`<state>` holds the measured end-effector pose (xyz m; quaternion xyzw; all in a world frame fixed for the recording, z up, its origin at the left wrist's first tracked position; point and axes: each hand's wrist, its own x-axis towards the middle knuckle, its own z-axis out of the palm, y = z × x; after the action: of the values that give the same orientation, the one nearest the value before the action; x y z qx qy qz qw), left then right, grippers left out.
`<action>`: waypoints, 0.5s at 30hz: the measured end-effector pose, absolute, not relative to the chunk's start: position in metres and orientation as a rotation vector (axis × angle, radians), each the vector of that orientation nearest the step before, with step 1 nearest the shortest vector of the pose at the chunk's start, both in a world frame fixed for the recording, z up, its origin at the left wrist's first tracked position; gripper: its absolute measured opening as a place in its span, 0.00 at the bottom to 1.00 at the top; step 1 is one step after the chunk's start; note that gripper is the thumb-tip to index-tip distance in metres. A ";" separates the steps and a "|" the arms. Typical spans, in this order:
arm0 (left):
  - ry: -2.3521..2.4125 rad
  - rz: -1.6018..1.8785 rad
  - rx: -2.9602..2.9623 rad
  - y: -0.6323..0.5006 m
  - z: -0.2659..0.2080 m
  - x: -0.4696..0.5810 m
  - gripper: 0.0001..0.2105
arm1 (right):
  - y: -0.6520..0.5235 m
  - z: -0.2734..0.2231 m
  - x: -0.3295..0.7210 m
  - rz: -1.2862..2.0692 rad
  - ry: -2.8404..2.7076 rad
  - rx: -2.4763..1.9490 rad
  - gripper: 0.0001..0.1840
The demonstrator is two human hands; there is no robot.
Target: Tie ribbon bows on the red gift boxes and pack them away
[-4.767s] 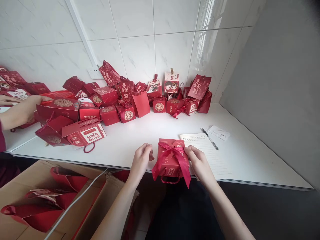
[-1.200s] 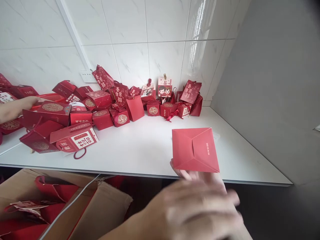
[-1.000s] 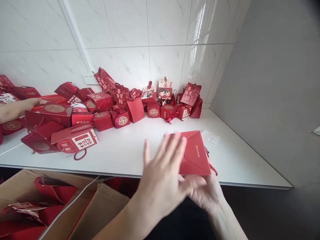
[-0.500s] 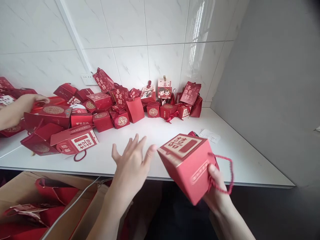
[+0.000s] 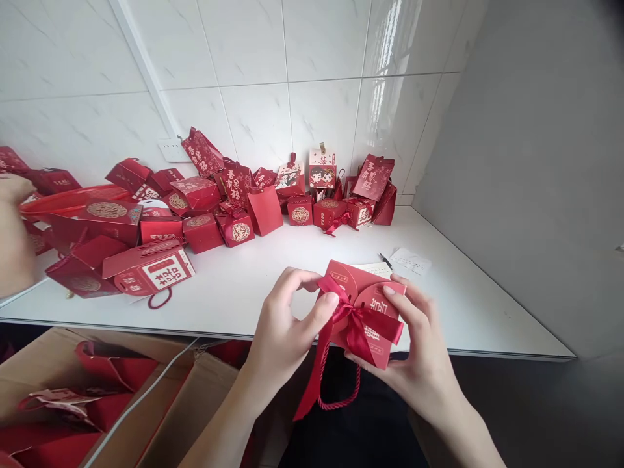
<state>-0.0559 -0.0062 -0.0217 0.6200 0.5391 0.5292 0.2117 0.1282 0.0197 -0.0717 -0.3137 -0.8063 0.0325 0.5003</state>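
A red gift box is held up over the table's front edge, its top turned toward me. A dark red satin ribbon is tied in a bow across the lid, one tail hanging down at the left. Below the box dangles a twisted red cord handle. My left hand grips the box's left side, with the thumb on the ribbon. On the right side, my right hand has its fingers around the edge and corner. The box's underside is hidden.
Many red gift boxes line the white table along the tiled wall. A pen and paper slips lie behind the held box. At lower left stands a cardboard carton with red boxes. Another person's arm reaches in at far left.
The box has been turned so its bow-tied top faces me. My left hand, open and apart before, now grips its left side. The other person's arm at left has shifted.
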 end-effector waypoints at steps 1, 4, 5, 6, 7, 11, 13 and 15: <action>1.481 1.480 1.715 -0.007 -0.022 -0.055 0.08 | 0.020 -0.072 0.128 0.080 -1.950 -0.748 0.41; 1.441 1.595 1.763 -0.010 -0.023 -0.052 0.04 | 0.019 -0.071 0.128 0.085 -1.948 -0.717 0.41; 1.409 1.660 1.824 -0.012 -0.024 -0.050 0.02 | 0.018 -0.070 0.128 0.094 -1.945 -0.712 0.41; 1.357 1.721 1.913 -0.014 -0.026 -0.049 0.01 | 0.018 -0.069 0.129 0.107 -1.939 -0.708 0.42; 1.286 1.777 2.024 -0.016 -0.027 -0.047 0.02 | 0.017 -0.069 0.129 0.122 -1.931 -0.704 0.42; 1.091 1.817 2.464 -0.025 -0.031 -0.039 0.08 | 0.017 -0.068 0.130 0.158 -1.876 -0.677 0.41; 1.117 1.809 2.573 -0.030 -0.032 -0.035 0.08 | 0.017 -0.069 0.130 0.173 -1.848 -0.659 0.42; 1.161 1.810 2.624 -0.035 -0.032 -0.030 0.09 | 0.017 -0.071 0.130 0.204 -1.825 -0.640 0.43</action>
<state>-0.0304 -0.0345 -0.0315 0.7674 0.3396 0.5293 -0.1251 0.1295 0.0172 -0.0707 -0.2720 -0.7752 0.0866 0.5635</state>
